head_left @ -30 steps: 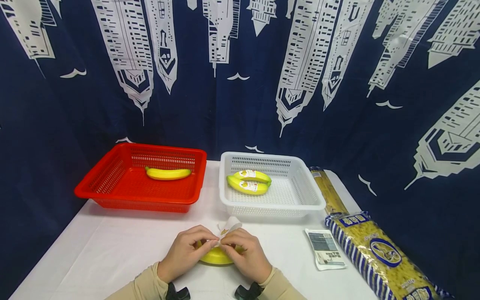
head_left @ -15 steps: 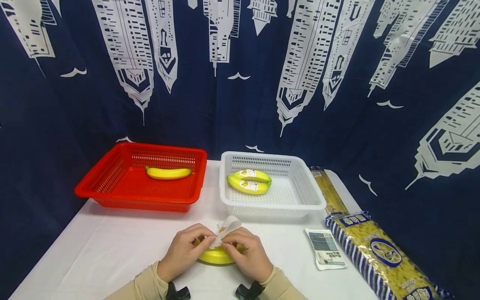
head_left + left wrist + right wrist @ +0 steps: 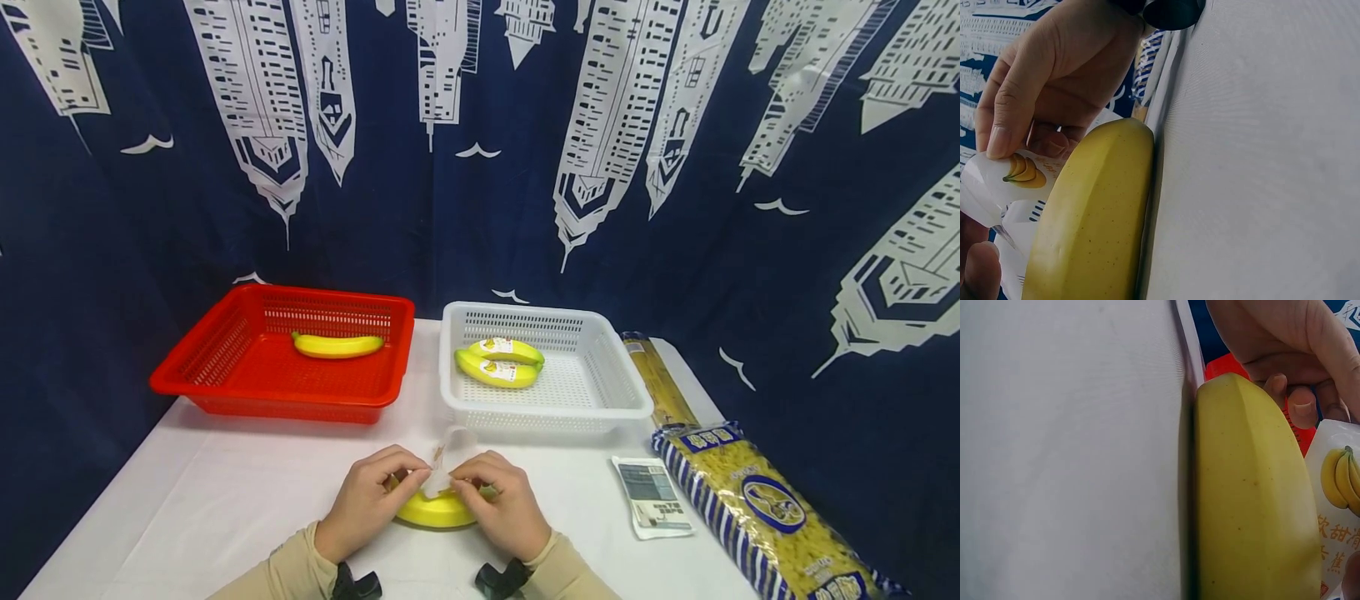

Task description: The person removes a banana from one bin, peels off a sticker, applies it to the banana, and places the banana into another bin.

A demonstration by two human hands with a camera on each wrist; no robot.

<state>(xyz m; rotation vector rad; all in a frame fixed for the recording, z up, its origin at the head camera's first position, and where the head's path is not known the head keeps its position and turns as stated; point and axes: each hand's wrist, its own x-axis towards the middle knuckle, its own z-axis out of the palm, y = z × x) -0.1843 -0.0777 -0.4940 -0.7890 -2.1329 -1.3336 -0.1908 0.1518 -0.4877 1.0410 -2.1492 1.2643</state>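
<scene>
A yellow banana (image 3: 435, 512) lies on the table in front of me, between both hands. Over it stands a white label (image 3: 456, 448), curled upward, with a banana picture that shows plainly in the right wrist view on the label (image 3: 1338, 487). My left hand (image 3: 372, 493) pinches the label's left edge between thumb and fingers. On the other side my right hand (image 3: 504, 504) pinches it too; in the left wrist view the right thumb presses on the label (image 3: 1022, 172). The hands partly cover both ends of the banana.
Behind the hands stand a red basket (image 3: 285, 408) holding a banana (image 3: 337, 347) and a white basket (image 3: 540, 421) holding two labelled bananas (image 3: 498, 372). At the right lie a small white packet (image 3: 652, 497), a pasta bag (image 3: 772, 508) and a long pasta pack (image 3: 658, 379).
My right hand has shifted slightly right, so the gap between the hands is wider. The label's upper part has turned and tilted, and more of its lower part shows between the fingers.
</scene>
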